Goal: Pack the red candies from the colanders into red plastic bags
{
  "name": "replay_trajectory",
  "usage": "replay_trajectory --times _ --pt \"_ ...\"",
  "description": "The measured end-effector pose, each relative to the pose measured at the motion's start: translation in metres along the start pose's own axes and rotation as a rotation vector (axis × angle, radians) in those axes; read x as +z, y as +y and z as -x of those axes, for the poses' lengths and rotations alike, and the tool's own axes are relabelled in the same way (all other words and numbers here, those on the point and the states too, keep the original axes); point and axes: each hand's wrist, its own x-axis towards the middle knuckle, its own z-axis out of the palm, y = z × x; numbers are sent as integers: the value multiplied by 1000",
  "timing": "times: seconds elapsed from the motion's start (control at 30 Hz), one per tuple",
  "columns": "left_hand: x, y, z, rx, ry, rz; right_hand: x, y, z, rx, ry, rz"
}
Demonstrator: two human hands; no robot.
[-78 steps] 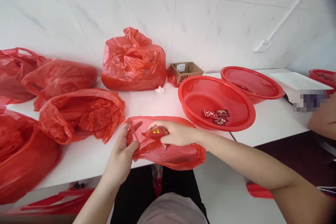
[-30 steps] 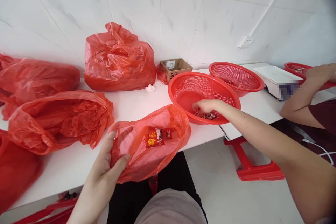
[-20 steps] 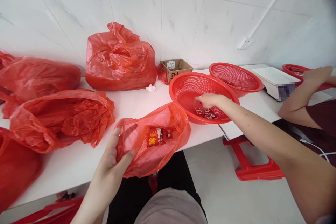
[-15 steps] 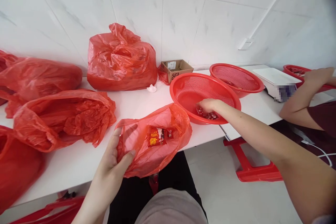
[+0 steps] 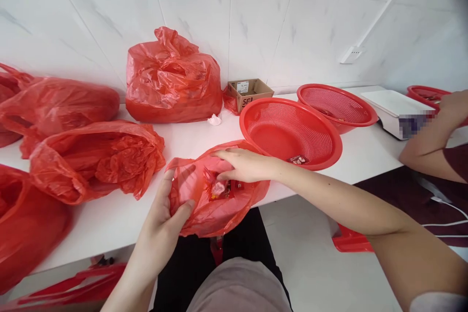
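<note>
Red plastic bag (image 5: 199, 217), left hand (image 5: 164, 212) gripping its rim, right hand (image 5: 246, 165) spread over packets (image 5: 219, 190) inside

cardboard box (image 5: 250, 95): black letters "sf" on front; white label (image 5: 242, 87) on box, print too small to read.

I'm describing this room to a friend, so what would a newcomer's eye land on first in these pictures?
The red stands out first: bulging red plastic bags are spread along the white counter. At front centre, the left hand grips an open red bag while the right hand rests over its mouth, with small red packets inside. Just beyond, a red plastic colander holds a few loose packets.
</note>
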Motion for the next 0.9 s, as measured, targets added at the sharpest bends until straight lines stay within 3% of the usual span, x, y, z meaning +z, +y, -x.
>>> replay_trajectory --times 0.1,0.2,0.3,0.37,0.43,0.53,0.73,0.83,0.9 --pt "-8 -9 -2 73 15 -73 -11 9 1 -8 38 -62" --pt "-15 -18 -3 114 24 -122 -47 36 17 42 86 -73" --pt "-19 -22 -3 117 30 -153 -76 80 39 311 90 263" --pt "-21 -25 -3 106 45 -170 -81 114 52 603 -90 465" --pt "-22 -27 -4 97 55 -181 -77 142 60 765 -261 505" --pt "-23 -29 -5 97 52 -198 -65 165 64 756 -323 456" --pt "-20 -23 -3 70 69 -185 -66 174 58 717 -387 294" --pt "-21 -21 -2 53 84 -195 -81 178 61 666 -336 204" --pt "-22 -21 -2 58 82 -211 -93 176 66 601 -214 90"
